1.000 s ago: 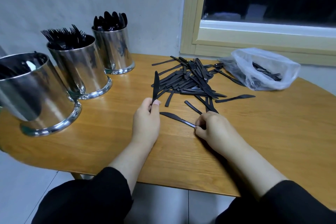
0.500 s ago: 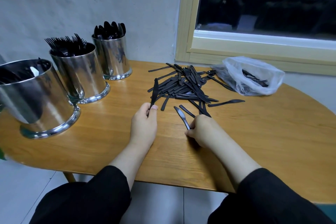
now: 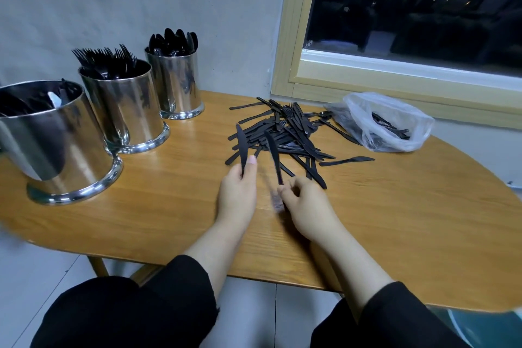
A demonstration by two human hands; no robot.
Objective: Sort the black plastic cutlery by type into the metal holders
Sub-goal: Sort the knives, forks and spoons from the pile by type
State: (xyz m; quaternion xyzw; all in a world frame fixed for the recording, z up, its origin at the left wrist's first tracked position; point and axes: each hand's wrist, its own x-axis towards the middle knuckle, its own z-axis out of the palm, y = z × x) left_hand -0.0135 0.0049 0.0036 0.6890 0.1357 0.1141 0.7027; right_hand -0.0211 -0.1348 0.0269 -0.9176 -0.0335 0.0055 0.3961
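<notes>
head view, looking down on a wooden tabletop (image 3: 395,220) set against a pale wall and a window frame (image 3: 285,37). left hand (image 3: 237,192) resting on the wood, fingers (image 3: 250,167) curled round the handle of a black knife (image 3: 241,147), blade standing up and away from the body. right hand (image 3: 306,206) just beside it, fingertips pinching the handle end of a second black knife (image 3: 274,155), lifted and tilted, blade pointing away toward the pile and slightly blurred. loose pile of black cutlery (image 3: 285,133) just beyond both hands, mostly knives with a few fork tines and a spoon showing, criss-crossed flat on the wood. one stray knife (image 3: 347,161) lying apart at the pile's right edge. clear plastic bag (image 3: 389,124) farther right, near the window, open-mouthed with more black pieces inside. three shiny metal holders in a diagonal row at the left: nearest holder (image 3: 56,144), largest in view, with dark pieces leaning inside and one pale thing among them, type hard to tell; middle holder (image 3: 127,110) packed with forks, tines up; far holder (image 3: 176,82) by the wall filled with spoons, bowls up. black sleeves (image 3: 158,305) at the bottom edge, pale tiled floor below the table's rim.
</notes>
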